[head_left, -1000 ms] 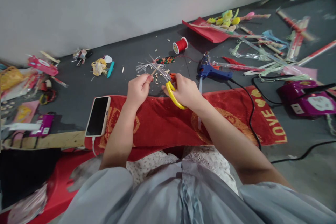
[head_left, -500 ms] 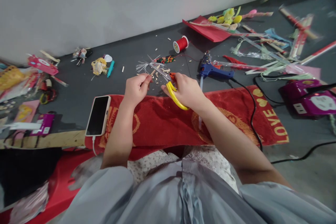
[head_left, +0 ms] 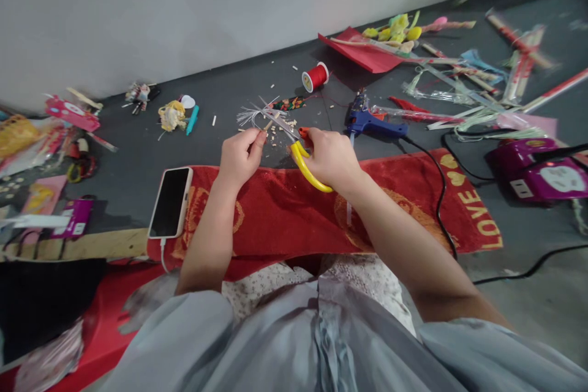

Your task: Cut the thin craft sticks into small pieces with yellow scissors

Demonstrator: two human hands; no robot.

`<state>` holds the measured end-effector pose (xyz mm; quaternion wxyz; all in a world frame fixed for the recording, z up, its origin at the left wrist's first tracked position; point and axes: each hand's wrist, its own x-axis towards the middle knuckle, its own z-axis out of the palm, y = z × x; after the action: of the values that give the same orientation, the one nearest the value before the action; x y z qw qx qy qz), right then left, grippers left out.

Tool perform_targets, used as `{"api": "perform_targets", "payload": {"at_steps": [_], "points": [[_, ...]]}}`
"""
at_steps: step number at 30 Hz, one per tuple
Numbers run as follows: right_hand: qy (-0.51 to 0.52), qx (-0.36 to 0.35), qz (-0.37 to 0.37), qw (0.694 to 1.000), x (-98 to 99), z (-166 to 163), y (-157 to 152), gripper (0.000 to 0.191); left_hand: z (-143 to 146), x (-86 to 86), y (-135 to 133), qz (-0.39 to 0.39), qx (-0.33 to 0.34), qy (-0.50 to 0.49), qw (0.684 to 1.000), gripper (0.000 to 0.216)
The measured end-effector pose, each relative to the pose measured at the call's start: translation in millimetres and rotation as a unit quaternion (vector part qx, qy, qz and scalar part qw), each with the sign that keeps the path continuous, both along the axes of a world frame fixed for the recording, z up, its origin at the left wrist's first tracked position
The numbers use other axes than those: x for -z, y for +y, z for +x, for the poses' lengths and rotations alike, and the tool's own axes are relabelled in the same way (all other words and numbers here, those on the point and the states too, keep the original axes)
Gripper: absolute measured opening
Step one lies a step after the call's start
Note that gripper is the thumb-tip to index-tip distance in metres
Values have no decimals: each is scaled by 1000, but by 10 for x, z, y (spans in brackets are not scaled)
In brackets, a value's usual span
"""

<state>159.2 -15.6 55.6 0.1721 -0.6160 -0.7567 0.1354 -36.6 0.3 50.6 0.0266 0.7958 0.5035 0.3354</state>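
Observation:
My left hand (head_left: 242, 156) is closed in a pinch on a thin wooden stick (head_left: 269, 125), whose tip points up and right toward the scissor blades. My right hand (head_left: 335, 158) is wrapped round a pair of scissors with yellow handles (head_left: 309, 173). Their metal blades reach up and left, close to the stick's end; whether they touch it I cannot tell. Small cut wooden bits (head_left: 274, 136) lie scattered on the dark tabletop just below the blades. Behind them are a bundle of thin white strands (head_left: 250, 114) and a patterned strip of cloth (head_left: 287, 103).
A red thread spool (head_left: 316, 78) lies farther back. To the right are a blue glue gun (head_left: 379, 124), its black cord and a purple power strip (head_left: 537, 171). A phone (head_left: 171, 202) rests on the red towel (head_left: 285, 214). Craft materials crowd both sides.
My right thumb has drawn in toward the scissor handles, and the right hand has shifted slightly. My left hand keeps its pinch on the stick. The whole view has slid very slightly.

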Motion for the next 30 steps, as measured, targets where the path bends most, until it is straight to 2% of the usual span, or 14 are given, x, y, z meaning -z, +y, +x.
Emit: {"api": "perform_targets", "payload": {"at_steps": [10,15,20,26,30], "points": [[6,-27,-39,999,8,11,35,49,22,102,31,60,-22,17,998,47],[25,-30,-61,997,36,7,62,48,11,123,44,63,-31,37,997,47],[44,-22,-16,999,112,-2,59,49,34,121,29,30,-32,23,999,35],[80,-23,63,994,136,0,26,62,47,38,-6,-49,-6,-57,997,34],[101,-33,80,991,149,9,19,67,40,-12,-24,-88,13,-102,991,36]]}}
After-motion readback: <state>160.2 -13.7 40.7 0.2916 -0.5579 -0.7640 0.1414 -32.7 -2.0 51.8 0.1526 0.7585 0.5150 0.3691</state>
